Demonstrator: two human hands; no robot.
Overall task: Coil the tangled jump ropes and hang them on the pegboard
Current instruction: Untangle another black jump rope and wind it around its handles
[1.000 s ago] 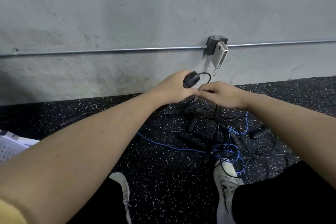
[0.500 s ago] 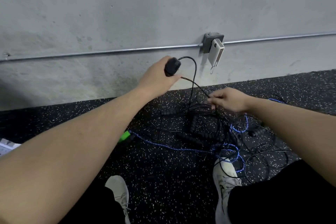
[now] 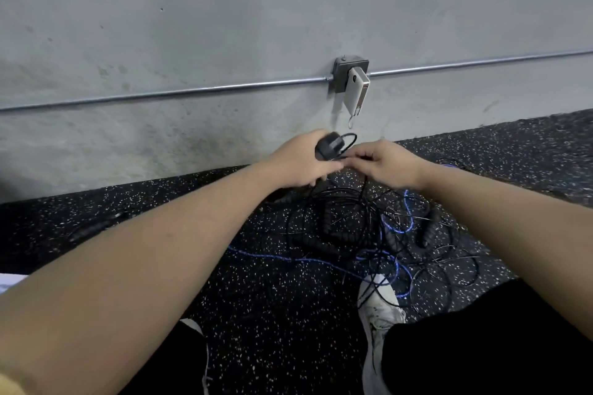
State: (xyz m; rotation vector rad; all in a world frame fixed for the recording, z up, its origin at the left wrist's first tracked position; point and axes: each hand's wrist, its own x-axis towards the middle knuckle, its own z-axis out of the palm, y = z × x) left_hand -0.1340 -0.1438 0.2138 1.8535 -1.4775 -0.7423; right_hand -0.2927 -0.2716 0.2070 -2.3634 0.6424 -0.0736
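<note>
A tangle of thin black jump ropes (image 3: 349, 228) with ribbed black handles lies on the speckled floor, mixed with a blue rope (image 3: 393, 228). My left hand (image 3: 298, 163) grips a black handle (image 3: 327, 147) held above the pile, with a small loop of black cord curving from its top. My right hand (image 3: 385, 163) meets the left one and pinches the black cord just beside the handle. The cord drops from my hands into the tangle. No pegboard hooks show.
A grey concrete wall (image 3: 224, 42) stands close ahead, with a metal conduit (image 3: 192, 91) and a junction box (image 3: 345, 72) holding a white device. My white shoes (image 3: 380, 308) stand at the pile's near edge. A white perforated board corner (image 3: 9, 282) lies at far left.
My hands, apart half a second ago with the cord stretched between them, have come together again. The left hand has lowered the handle; the right has risen to it.
</note>
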